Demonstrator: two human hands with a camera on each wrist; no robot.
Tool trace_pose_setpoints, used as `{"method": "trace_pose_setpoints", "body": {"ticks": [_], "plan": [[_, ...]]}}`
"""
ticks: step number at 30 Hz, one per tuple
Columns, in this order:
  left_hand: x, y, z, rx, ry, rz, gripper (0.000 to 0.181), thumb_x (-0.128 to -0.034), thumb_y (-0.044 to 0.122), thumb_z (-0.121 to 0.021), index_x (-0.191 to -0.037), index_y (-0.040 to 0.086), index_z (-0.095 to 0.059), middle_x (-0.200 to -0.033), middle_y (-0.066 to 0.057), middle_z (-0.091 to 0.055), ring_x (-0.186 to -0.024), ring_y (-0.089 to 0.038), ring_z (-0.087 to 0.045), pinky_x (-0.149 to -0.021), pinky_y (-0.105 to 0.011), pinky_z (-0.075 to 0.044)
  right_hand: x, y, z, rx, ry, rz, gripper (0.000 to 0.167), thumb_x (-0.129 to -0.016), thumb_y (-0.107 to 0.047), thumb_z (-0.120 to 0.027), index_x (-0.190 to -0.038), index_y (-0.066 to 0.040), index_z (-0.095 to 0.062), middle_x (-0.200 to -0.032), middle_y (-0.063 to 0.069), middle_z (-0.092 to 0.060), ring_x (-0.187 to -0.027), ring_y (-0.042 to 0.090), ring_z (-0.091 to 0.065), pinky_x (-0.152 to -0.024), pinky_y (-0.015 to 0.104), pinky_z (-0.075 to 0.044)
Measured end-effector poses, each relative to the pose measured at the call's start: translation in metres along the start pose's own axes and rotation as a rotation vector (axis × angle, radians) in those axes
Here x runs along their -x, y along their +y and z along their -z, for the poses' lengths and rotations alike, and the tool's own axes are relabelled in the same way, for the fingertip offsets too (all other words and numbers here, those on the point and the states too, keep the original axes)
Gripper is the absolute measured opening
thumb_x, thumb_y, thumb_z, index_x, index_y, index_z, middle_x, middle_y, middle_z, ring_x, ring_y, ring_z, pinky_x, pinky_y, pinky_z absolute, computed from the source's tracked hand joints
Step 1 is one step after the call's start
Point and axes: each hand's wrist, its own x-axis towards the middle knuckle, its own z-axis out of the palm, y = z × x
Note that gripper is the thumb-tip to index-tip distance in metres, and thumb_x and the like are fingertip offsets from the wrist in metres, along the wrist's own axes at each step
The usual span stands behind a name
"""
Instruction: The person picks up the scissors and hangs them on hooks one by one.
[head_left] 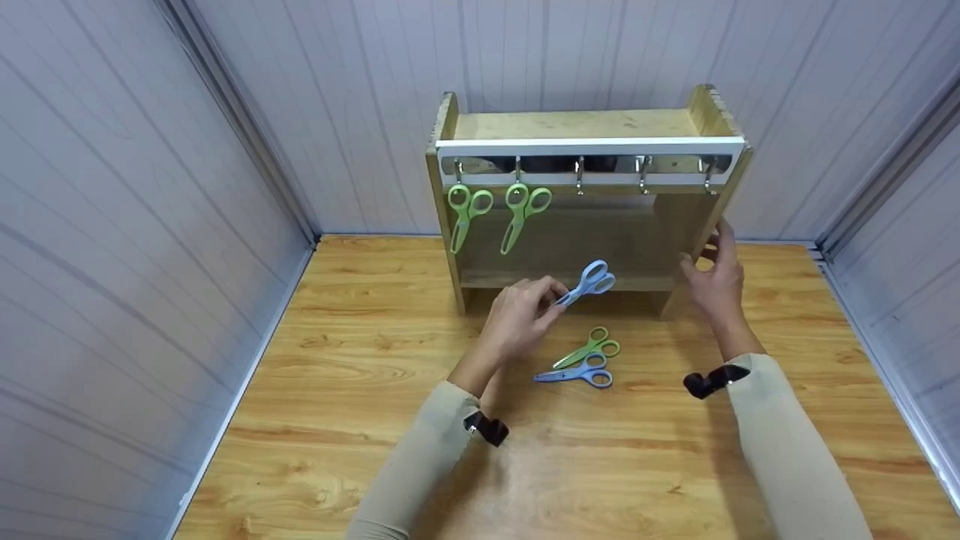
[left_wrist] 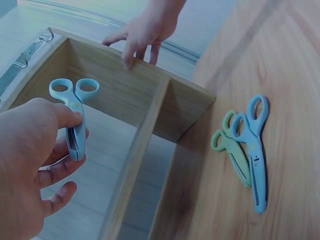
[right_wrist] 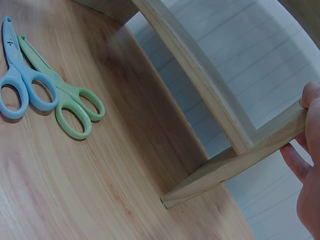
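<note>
Pale grooved wall panels surround a wood-grain table bearing a light wooden shelf unit, whose upper front has a white rail with five silver metal hooks.

At the shelf unit's right side, the right hand grips the panel between thumb and fingers. Before its lower front, the left hand pinches pale-blue plastic scissors by the blades, loops outward, other fingers loosely spread.

These scissors look light and stiff, hardly fragile, but smooth enough to swivel in a pinch; the blades near the pivot seem the best hold, leaving both loops free.

On the shelf unit's two leftmost hooks hang two lime-green plastic scissors. Green scissors and blue scissors lie touching in front of it.

Smallest is a dark mark on the lying blue pair, too tiny to read; no brand is legible.
</note>
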Motion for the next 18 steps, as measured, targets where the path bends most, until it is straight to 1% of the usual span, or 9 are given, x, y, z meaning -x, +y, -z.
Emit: {"method": "trace_pose_setpoints", "body": {"ticks": [2,6,8,9,13,16,18], "plan": [[-0.001,0.001,0.002,0.003,0.003,0.008,0.016,-0.1061,0.019,-0.077,-0.12,0.012,-0.078,-0.097,-0.005,-0.082,-0.092,-0.025,-0.071,-0.08,-0.035,-0.052,0.0,0.0,0.0,0.001,-0.001,-0.001,0.085,-0.106,-0.006,-0.066,-0.179,-0.022,-0.025,-0.163,0.031,-0.056,-0.139,0.047,-0.065,-0.097,0.021,-0.047],[-0.003,0.005,0.006,0.019,0.0,0.032,0.017,-0.1072,0.02,-0.076,-0.122,0.012,-0.078,-0.1,-0.006,-0.082,-0.097,-0.03,-0.074,-0.082,-0.035,-0.051,0.0,-0.001,0.0,-0.001,-0.005,-0.006,0.083,-0.107,-0.008,-0.065,-0.178,-0.023,-0.025,-0.165,0.03,-0.055,-0.141,0.046,-0.064,-0.108,0.041,-0.053],[-0.003,0.007,0.008,0.023,-0.001,0.038,0.017,-0.1075,0.02,-0.076,-0.123,0.012,-0.078,-0.101,-0.005,-0.082,-0.098,-0.03,-0.073,-0.084,-0.035,-0.051,0.0,-0.001,-0.001,0.005,-0.007,-0.013,0.083,-0.108,-0.009,-0.065,-0.178,-0.024,-0.025,-0.165,0.029,-0.055,-0.142,0.045,-0.064,-0.111,0.046,-0.052],[-0.004,0.008,0.01,0.022,0.002,0.036,0.017,-0.1075,0.02,-0.076,-0.123,0.013,-0.078,-0.101,-0.005,-0.082,-0.098,-0.028,-0.073,-0.084,-0.036,-0.052,0.0,-0.001,-0.001,0.01,-0.008,-0.017,0.083,-0.108,-0.009,-0.065,-0.179,-0.024,-0.025,-0.165,0.029,-0.055,-0.142,0.045,-0.063,-0.11,0.045,-0.052],[-0.007,0.01,0.014,0.019,0.024,0.015,0.016,-0.1072,0.02,-0.076,-0.122,0.013,-0.078,-0.101,-0.004,-0.083,-0.096,-0.023,-0.071,-0.085,-0.036,-0.053,0.0,-0.001,-0.001,0.025,0.002,-0.026,0.083,-0.107,-0.009,-0.066,-0.178,-0.023,-0.026,-0.163,0.028,-0.057,-0.141,0.044,-0.064,-0.103,0.027,-0.048],[-0.01,0.012,0.018,0.023,0.048,-0.008,0.016,-0.1067,0.019,-0.077,-0.121,0.012,-0.078,-0.098,-0.004,-0.083,-0.095,-0.023,-0.07,-0.083,-0.035,-0.053,0.0,-0.001,-0.001,0.023,0.015,-0.024,0.082,-0.106,-0.01,-0.067,-0.178,-0.023,-0.029,-0.159,0.028,-0.06,-0.138,0.043,-0.066,-0.097,0.022,-0.046],[-0.012,0.013,0.02,0.03,0.06,-0.02,0.016,-0.1065,0.018,-0.077,-0.121,0.011,-0.078,-0.097,-0.005,-0.082,-0.094,-0.024,-0.071,-0.082,-0.034,-0.054,0.0,-0.001,-0.001,0.018,0.025,-0.023,0.082,-0.106,-0.011,-0.068,-0.177,-0.024,-0.03,-0.157,0.028,-0.061,-0.135,0.042,-0.067,-0.095,0.022,-0.047]]}}
